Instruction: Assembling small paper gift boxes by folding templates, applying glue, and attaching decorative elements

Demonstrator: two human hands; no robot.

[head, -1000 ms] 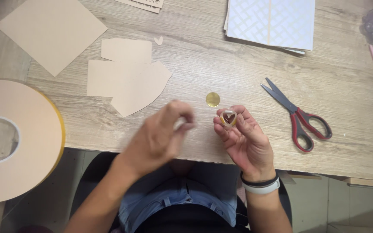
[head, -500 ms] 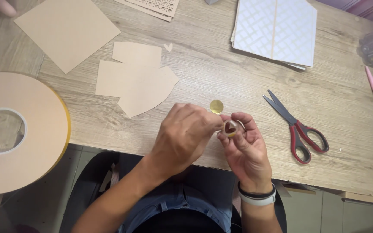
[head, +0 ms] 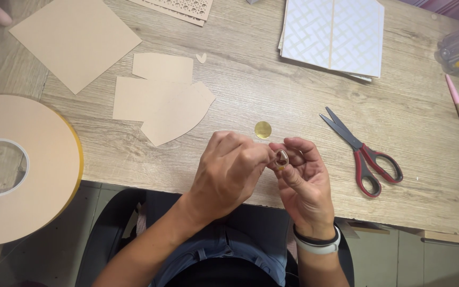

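Golden and small, the ring (head: 281,159) sat at frame centre, pinched in your right hand (head: 305,186). Your left hand (head: 229,172) closed its fingertips on it too. A gold disc (head: 263,129) lay just above; scissors (head: 362,151) to the right.
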